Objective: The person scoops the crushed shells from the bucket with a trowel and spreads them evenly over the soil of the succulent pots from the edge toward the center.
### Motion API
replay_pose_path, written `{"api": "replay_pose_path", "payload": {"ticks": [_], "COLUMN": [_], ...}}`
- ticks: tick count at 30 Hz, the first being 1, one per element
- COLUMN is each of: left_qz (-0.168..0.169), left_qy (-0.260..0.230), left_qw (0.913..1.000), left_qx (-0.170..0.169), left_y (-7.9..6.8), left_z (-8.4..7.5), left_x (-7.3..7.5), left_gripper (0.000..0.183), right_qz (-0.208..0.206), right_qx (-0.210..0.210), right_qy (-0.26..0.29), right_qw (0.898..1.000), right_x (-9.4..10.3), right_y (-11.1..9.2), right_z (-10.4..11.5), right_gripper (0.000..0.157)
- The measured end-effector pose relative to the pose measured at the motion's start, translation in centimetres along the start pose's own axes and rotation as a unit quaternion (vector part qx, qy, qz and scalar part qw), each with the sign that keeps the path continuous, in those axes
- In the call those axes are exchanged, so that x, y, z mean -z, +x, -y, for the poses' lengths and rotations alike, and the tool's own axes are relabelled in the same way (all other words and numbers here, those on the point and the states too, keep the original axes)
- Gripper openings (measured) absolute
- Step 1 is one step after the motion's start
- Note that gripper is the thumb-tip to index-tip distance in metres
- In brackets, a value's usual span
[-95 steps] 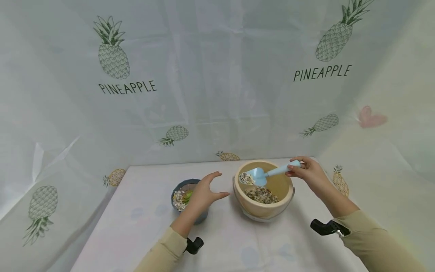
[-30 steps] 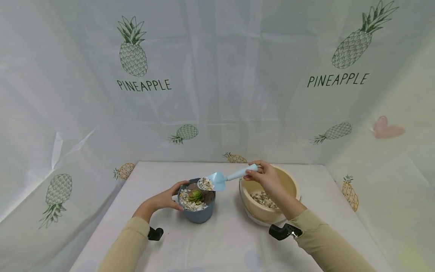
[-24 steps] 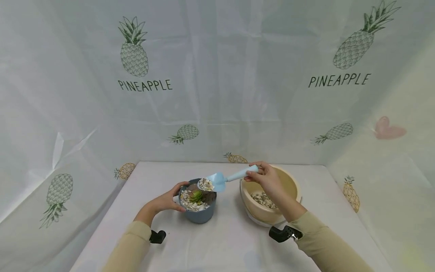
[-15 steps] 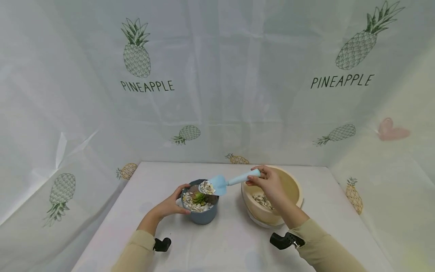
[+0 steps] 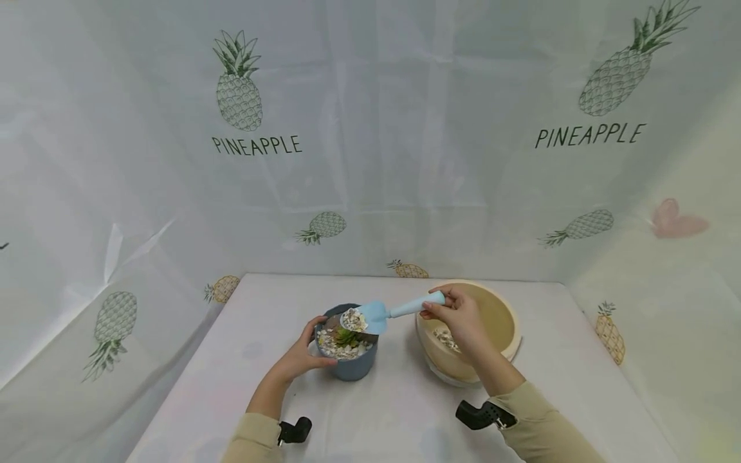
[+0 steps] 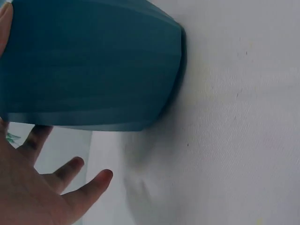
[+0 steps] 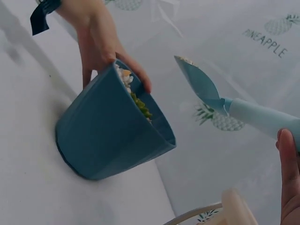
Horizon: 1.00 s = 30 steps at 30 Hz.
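Head view put the pale blue scoop (image 5: 378, 316) above the mouth of the blue pot (image 5: 350, 370), which stood upright on the table (image 5: 393, 418) with a green succulent (image 5: 346, 337) and white stones (image 5: 338, 351) inside. The right hand (image 5: 465, 321) pinched the scoop's handle near its end, and the left hand (image 5: 301, 357) gripped the pot at its rim, though left wrist view showed some fingers spread off the wall. Gravel (image 5: 352, 319) lay on the scoop, which right wrist view showed apart from the pot. The scoop looked light, stiff and smooth, probably plastic; a hold nearer the blade would likely steady its loaded end. The pot seemed rigid and heavier with its filling; its smooth tapered wall might slip, so the rim looked a sound place to hold, clear of the tender leaves. About three seconds earlier the scoop had hung over the cream bucket (image 5: 500, 315) and the left hand had been spread in the air; since then the scoop had crossed over, its load still aboard, and the left hand had taken hold.
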State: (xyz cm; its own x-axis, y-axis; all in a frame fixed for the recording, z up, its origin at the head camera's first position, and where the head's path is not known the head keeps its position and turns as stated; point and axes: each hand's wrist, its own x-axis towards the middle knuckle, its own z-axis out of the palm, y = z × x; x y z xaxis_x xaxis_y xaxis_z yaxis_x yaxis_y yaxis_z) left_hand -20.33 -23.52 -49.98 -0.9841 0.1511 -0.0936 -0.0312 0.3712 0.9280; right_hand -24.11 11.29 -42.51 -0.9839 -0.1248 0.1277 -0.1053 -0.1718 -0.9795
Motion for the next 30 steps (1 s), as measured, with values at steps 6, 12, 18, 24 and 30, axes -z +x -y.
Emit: {"api": "replay_pose_path", "payload": {"ticks": [6,12,18,24,30], "left_qz": [-0.029,-0.060,-0.065,-0.056,-0.035], "left_qy": [-0.012,-0.015,-0.020,-0.019,-0.002], "left_qw": [0.9994,0.9976,0.9974,0.9977,0.9992], "left_qx": [0.014,0.030,0.024,0.034,0.018], "left_y": [-0.5,-1.2,-2.1,-3.2,-2.8], "left_z": [-0.1,-0.1,-0.1,-0.3,0.2], "left_x": [-1.0,-1.8,-1.8,-1.5,-0.2], "left_gripper": [0.099,0.099,0.094,0.088,0.083], "right_qz": [-0.005,-0.006,-0.007,-0.007,0.001], "right_qx": [-0.002,0.000,-0.012,-0.024,-0.020], "right_qy": [0.015,0.016,0.022,0.017,0.024], "right_qw": [1.000,1.000,1.000,1.000,1.000], "right_x": [-0.2,-0.7,-1.3,-1.9,-2.0], "right_y": [-0.1,-0.1,-0.1,-0.1,-0.2], "right_z": [-0.3,-0.4,-0.5,-0.6,-0.8], "right_gripper": [0.039,0.034,0.035,0.038,0.031]}}
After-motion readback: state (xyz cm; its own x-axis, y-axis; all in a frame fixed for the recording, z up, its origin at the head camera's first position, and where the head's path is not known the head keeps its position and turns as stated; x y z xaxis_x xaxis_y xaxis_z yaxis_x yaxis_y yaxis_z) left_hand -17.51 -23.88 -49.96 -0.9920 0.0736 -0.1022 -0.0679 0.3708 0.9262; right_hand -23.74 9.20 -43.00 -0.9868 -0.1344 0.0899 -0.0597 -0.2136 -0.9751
